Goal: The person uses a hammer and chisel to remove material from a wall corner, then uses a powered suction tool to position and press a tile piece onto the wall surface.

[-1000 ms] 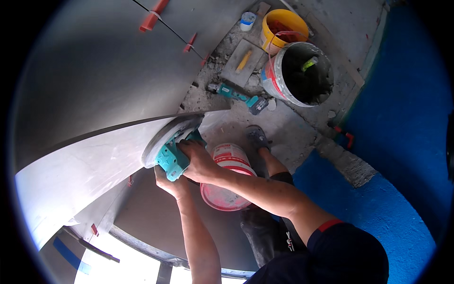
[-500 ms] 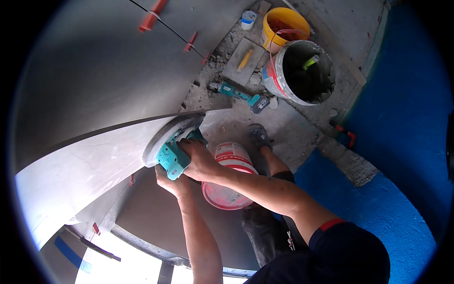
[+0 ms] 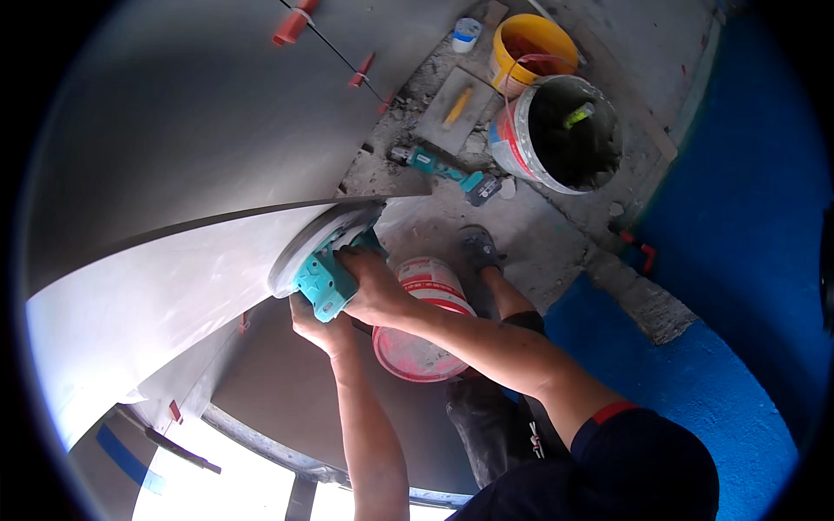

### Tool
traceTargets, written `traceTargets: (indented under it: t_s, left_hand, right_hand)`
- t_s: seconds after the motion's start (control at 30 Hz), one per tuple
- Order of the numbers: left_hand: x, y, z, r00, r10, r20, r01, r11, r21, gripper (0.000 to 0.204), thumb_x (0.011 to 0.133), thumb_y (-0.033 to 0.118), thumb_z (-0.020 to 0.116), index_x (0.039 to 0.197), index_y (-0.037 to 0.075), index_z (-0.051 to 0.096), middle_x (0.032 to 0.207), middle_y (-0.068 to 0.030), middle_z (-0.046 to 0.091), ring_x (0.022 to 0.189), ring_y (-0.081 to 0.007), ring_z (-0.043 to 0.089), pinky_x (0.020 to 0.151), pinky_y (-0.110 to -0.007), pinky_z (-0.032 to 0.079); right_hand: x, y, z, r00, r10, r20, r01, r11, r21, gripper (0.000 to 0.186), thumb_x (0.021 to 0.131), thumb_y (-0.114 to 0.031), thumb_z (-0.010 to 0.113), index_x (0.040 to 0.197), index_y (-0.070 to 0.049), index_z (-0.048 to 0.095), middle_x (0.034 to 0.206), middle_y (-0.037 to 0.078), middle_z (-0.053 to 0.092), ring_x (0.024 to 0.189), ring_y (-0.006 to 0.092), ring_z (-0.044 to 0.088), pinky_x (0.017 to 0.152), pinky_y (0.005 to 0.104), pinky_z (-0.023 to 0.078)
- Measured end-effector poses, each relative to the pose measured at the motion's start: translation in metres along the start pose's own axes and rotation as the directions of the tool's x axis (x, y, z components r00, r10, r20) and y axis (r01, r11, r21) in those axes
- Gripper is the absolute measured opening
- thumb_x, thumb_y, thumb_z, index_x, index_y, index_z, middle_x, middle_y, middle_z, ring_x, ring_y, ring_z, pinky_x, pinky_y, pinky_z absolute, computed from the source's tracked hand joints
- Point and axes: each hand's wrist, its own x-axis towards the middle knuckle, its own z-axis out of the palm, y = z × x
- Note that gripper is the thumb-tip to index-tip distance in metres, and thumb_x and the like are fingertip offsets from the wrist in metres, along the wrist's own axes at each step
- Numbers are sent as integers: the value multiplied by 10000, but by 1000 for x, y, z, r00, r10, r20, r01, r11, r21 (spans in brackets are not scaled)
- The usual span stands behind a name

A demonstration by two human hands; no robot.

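A teal suction-cup lifter (image 3: 323, 282) with a round grey pad sits against the pale face of a large, tilted tile (image 3: 165, 282). My left hand (image 3: 321, 333) is closed on the lifter's lower end; the body hides most of its fingers. Higher up and to the right, my right hand (image 3: 377, 288) wraps round the handle, its fingertips partly out of sight. The tile's dark upper edge runs across the left half of the picture, just above the pad.
A lidded white-and-red bucket (image 3: 420, 354) stands beside my right forearm. Beyond it lie a teal cordless tool (image 3: 447, 172) and a trowel with a yellow handle (image 3: 457, 108). A mortar bucket (image 3: 532, 163) and a yellow bucket (image 3: 506, 50) are farther off. Blue coating (image 3: 738, 217) covers the right side.
The surroundings have shifted slightly right in the picture. Both hands keep their grip, and the lifter stays against the tile.
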Motion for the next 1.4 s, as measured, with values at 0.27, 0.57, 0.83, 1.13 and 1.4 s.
traceTargets:
  t_s: [0.27, 0.57, 0.83, 1.13, 1.4]
  left_hand:
    - [-11, -9, -27, 991, -82, 103, 94, 988, -121, 311, 888, 135, 653, 1146, -37, 650, 1062, -181, 704, 965, -249, 683, 846, -364, 520]
    - [-177, -64, -140, 821, -394, 414, 477, 871, -116, 356, 895, 218, 654, 1141, -38, 636, 1045, -212, 695, 996, -307, 686, 870, -363, 522]
    - [-369, -103, -259, 600, -611, 516, 719, 695, -14, 342, 876, 275, 651, 1073, -4, 658, 969, -210, 687, 952, -335, 683, 807, -391, 529]
    - [-470, -141, -304, 488, -722, 491, 829, 560, -2, 405, 880, 314, 641, 1119, -13, 657, 1044, -210, 692, 1034, -338, 663, 879, -390, 515]
    - [-494, -137, -310, 493, -722, 484, 822, 570, 12, 402, 866, 335, 652, 1082, -3, 684, 1040, -203, 698, 1032, -323, 667, 890, -393, 510]
  right_hand:
    - [1, -4, 6, 997, -81, 3, 81, 994, 72, 190, 760, -157, 727, 836, -11, 631, 822, 190, 659, 795, 349, 643, 744, 432, 489]
    - [-9, -4, 4, 980, 154, 122, -149, 988, -46, 300, 720, -135, 765, 957, -7, 633, 861, 79, 678, 783, 161, 607, 725, 340, 508]
    - [-10, 12, 9, 975, 223, 20, -215, 957, -194, 322, 695, -166, 782, 958, -29, 655, 907, 104, 681, 834, 228, 637, 763, 388, 497]
    - [-14, -11, 14, 973, 227, 29, -218, 959, -180, 304, 730, -87, 770, 1014, -61, 666, 995, 54, 680, 916, 196, 635, 813, 352, 488]
    - [-11, -8, 8, 962, 262, 81, -243, 951, -192, 283, 741, -107, 782, 998, -89, 663, 1015, 31, 663, 964, 190, 613, 839, 358, 469]
